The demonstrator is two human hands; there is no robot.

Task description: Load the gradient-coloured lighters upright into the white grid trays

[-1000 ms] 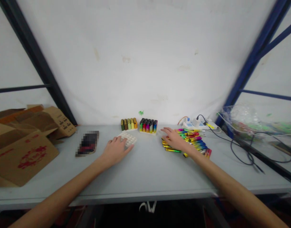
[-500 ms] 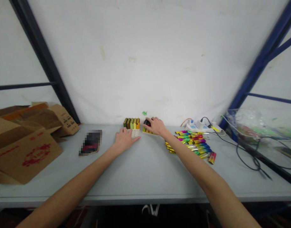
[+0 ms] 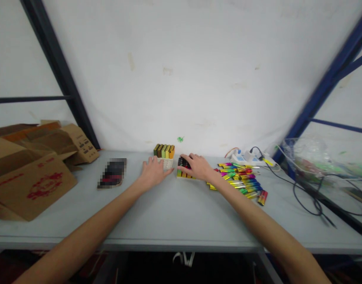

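Observation:
My left hand (image 3: 154, 172) lies against the left side of a block of white-topped lighters (image 3: 168, 163), its fingers apart and its thumb along the near side. Directly behind that block stand rows of lighters in green, yellow and orange (image 3: 164, 151). To the right, my right hand (image 3: 197, 166) curves over a tray of black-topped lighters (image 3: 183, 170), thumb and fingers spread on it. Its palm side is hidden. A loose pile of shiny multicoloured lighters or wrappers (image 3: 242, 179) lies beyond my right wrist.
Open cardboard boxes (image 3: 47, 185) fill the left of the grey table (image 3: 175, 221). A blurred dark object (image 3: 112, 173) lies beside them. At the back right are a white power strip (image 3: 247, 158), black cables (image 3: 305, 197) and clear plastic bags (image 3: 310, 154).
The tray of black-topped lighters has come nearer to the table's front with my right hand on it. My left hand stays at the white-topped block. The view has shifted slightly.

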